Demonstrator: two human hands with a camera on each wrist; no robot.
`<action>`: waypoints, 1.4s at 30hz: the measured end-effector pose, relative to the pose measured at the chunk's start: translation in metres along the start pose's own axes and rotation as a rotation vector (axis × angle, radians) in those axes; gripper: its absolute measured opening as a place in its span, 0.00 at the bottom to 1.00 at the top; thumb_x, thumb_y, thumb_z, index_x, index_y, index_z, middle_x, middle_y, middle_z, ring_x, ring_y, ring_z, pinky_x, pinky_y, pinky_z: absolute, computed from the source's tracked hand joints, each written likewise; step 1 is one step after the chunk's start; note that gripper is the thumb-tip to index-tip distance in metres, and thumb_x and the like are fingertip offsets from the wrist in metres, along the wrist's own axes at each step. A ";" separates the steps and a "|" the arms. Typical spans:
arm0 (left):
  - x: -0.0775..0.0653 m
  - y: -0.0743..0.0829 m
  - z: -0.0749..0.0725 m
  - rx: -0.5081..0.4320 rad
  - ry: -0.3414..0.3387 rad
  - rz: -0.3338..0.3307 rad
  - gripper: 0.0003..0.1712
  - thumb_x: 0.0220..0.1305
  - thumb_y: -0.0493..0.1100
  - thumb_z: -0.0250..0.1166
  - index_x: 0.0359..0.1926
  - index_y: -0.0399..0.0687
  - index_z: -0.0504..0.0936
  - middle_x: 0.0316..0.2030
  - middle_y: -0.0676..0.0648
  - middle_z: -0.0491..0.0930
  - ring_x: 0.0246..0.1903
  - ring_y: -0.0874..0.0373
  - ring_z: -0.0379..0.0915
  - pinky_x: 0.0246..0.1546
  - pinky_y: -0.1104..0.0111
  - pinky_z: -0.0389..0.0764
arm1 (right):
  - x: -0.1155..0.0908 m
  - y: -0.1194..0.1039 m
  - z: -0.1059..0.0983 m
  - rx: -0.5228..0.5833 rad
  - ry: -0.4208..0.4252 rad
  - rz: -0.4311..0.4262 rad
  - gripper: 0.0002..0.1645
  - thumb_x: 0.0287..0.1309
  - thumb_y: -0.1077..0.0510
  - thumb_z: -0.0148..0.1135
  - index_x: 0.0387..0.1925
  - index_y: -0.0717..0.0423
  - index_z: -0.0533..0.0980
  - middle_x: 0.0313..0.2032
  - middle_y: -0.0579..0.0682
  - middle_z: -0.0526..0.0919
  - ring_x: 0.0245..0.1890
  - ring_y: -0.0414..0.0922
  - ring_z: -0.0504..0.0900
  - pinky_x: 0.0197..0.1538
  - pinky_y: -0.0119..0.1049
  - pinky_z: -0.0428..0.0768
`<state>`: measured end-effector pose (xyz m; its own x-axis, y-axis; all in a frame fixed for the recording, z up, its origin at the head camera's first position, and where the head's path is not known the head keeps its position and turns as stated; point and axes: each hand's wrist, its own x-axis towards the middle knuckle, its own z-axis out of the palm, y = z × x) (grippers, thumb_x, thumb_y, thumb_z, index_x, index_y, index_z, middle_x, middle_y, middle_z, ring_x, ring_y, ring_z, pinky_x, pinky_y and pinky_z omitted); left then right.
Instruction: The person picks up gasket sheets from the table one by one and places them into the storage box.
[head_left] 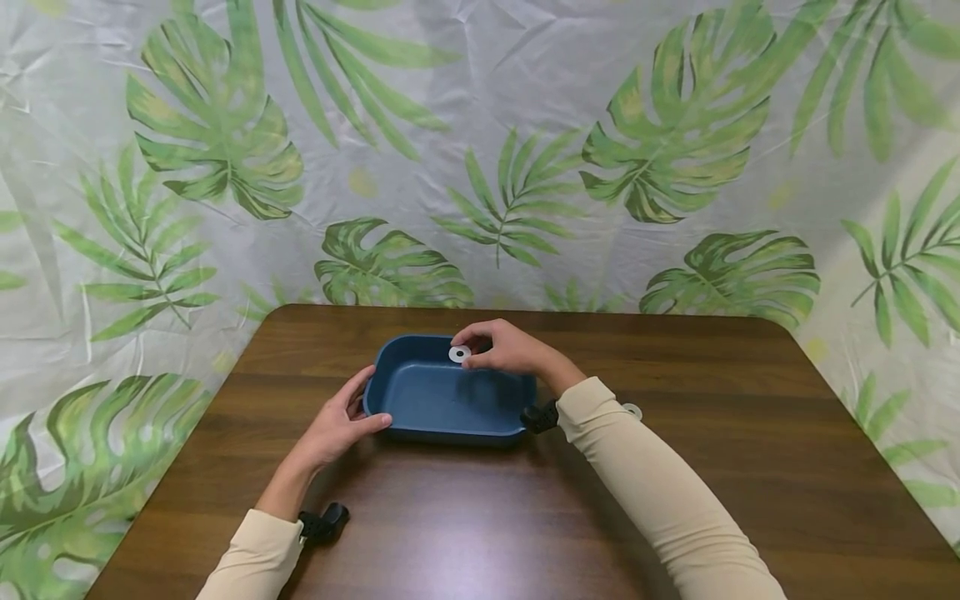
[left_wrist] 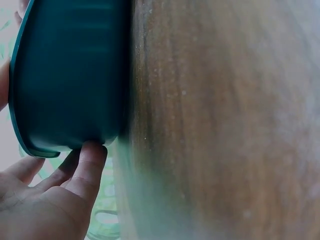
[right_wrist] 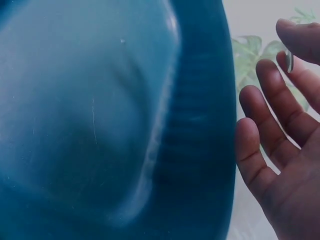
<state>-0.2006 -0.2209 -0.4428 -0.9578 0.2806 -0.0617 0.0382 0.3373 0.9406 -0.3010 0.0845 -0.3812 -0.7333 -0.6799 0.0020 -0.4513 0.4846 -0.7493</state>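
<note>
A blue rectangular tray (head_left: 450, 435) with rounded corners sits on the wooden table, its inside bare. At its left end my left hand (head_left: 337, 423) holds it, thumb over the front rim and fingers against the side wall. The left wrist view shows those fingertips touching the tray's outer wall (left_wrist: 75, 80). Over the far rim, my right hand (head_left: 506, 346) pinches a small flat white ring (head_left: 453, 355) with a dark centre between thumb and index finger. In the right wrist view the ring (right_wrist: 289, 61) appears edge-on, and the other fingers are spread apart.
Another white ring (head_left: 632, 411) lies on the table, right of the tray and partly hidden by the right sleeve. The brown wooden table (head_left: 750, 467) reaches back to a leaf-patterned cloth (head_left: 525, 100). A black strap device (head_left: 324, 523) is on each wrist.
</note>
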 end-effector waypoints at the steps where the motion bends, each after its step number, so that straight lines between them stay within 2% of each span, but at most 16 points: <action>1: 0.000 0.000 0.000 -0.003 0.000 0.000 0.50 0.66 0.40 0.66 0.79 0.47 0.46 0.78 0.33 0.46 0.74 0.35 0.53 0.65 0.57 0.72 | 0.000 -0.001 0.000 0.001 -0.005 -0.003 0.22 0.62 0.61 0.66 0.58 0.57 0.78 0.50 0.53 0.84 0.45 0.44 0.80 0.52 0.38 0.78; 5: -0.001 0.000 0.001 -0.014 0.005 0.002 0.50 0.66 0.39 0.66 0.79 0.46 0.46 0.77 0.33 0.47 0.74 0.35 0.55 0.62 0.65 0.75 | 0.001 -0.002 0.002 0.001 -0.015 -0.026 0.23 0.61 0.61 0.66 0.58 0.59 0.78 0.51 0.54 0.84 0.45 0.44 0.80 0.53 0.38 0.78; 13: -0.001 -0.001 0.003 0.007 0.012 -0.006 0.50 0.66 0.40 0.67 0.79 0.47 0.46 0.77 0.33 0.48 0.74 0.36 0.55 0.64 0.55 0.72 | 0.004 -0.004 0.004 0.002 -0.035 -0.044 0.24 0.61 0.62 0.66 0.59 0.60 0.77 0.51 0.56 0.83 0.47 0.46 0.81 0.55 0.40 0.78; 16: -0.001 -0.001 0.003 0.000 0.013 -0.009 0.50 0.66 0.40 0.66 0.79 0.46 0.46 0.77 0.32 0.48 0.73 0.35 0.55 0.64 0.56 0.72 | 0.005 -0.002 0.004 0.009 -0.042 -0.007 0.29 0.62 0.61 0.65 0.64 0.61 0.72 0.58 0.59 0.79 0.53 0.51 0.80 0.59 0.44 0.78; 19: -0.001 -0.001 0.003 -0.006 0.014 -0.010 0.50 0.66 0.40 0.66 0.79 0.46 0.46 0.77 0.32 0.48 0.73 0.35 0.55 0.63 0.62 0.74 | 0.002 0.001 0.002 0.009 -0.019 0.057 0.33 0.64 0.59 0.64 0.69 0.58 0.67 0.66 0.59 0.73 0.61 0.56 0.76 0.62 0.48 0.76; 22: -0.001 -0.001 0.003 -0.012 0.010 -0.008 0.50 0.66 0.40 0.66 0.79 0.46 0.46 0.77 0.32 0.48 0.73 0.35 0.55 0.61 0.68 0.74 | -0.004 0.005 -0.005 0.015 0.025 0.113 0.33 0.66 0.59 0.63 0.70 0.55 0.66 0.68 0.58 0.70 0.65 0.58 0.73 0.64 0.51 0.75; 29: -0.002 -0.001 0.002 0.000 0.020 -0.007 0.50 0.65 0.39 0.66 0.79 0.46 0.46 0.77 0.32 0.48 0.73 0.35 0.56 0.63 0.60 0.74 | -0.029 0.016 -0.030 -0.027 0.070 0.162 0.28 0.66 0.59 0.61 0.66 0.55 0.70 0.65 0.59 0.73 0.64 0.56 0.75 0.62 0.52 0.76; 34: -0.002 0.000 0.003 -0.009 0.017 -0.010 0.50 0.65 0.39 0.66 0.79 0.45 0.46 0.77 0.31 0.48 0.73 0.35 0.55 0.61 0.66 0.74 | -0.057 0.029 -0.043 -0.083 0.071 0.168 0.28 0.65 0.61 0.61 0.65 0.59 0.70 0.65 0.58 0.73 0.61 0.57 0.77 0.61 0.51 0.77; 39: -0.002 0.001 0.004 -0.009 0.020 -0.005 0.50 0.66 0.39 0.66 0.79 0.46 0.46 0.77 0.32 0.48 0.73 0.35 0.55 0.61 0.67 0.75 | -0.082 0.042 -0.053 -0.122 0.074 0.149 0.26 0.64 0.62 0.62 0.63 0.61 0.72 0.62 0.61 0.75 0.59 0.60 0.77 0.60 0.52 0.77; 42: -0.002 0.001 0.004 -0.017 0.017 0.000 0.50 0.66 0.40 0.66 0.79 0.47 0.46 0.77 0.32 0.48 0.73 0.35 0.55 0.59 0.72 0.75 | -0.097 0.049 -0.057 -0.142 0.073 0.147 0.25 0.64 0.63 0.62 0.62 0.60 0.73 0.60 0.63 0.77 0.59 0.62 0.77 0.60 0.54 0.77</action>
<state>-0.1979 -0.2177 -0.4429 -0.9625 0.2653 -0.0559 0.0337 0.3217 0.9462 -0.2811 0.2056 -0.3802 -0.8292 -0.5569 -0.0485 -0.3999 0.6516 -0.6445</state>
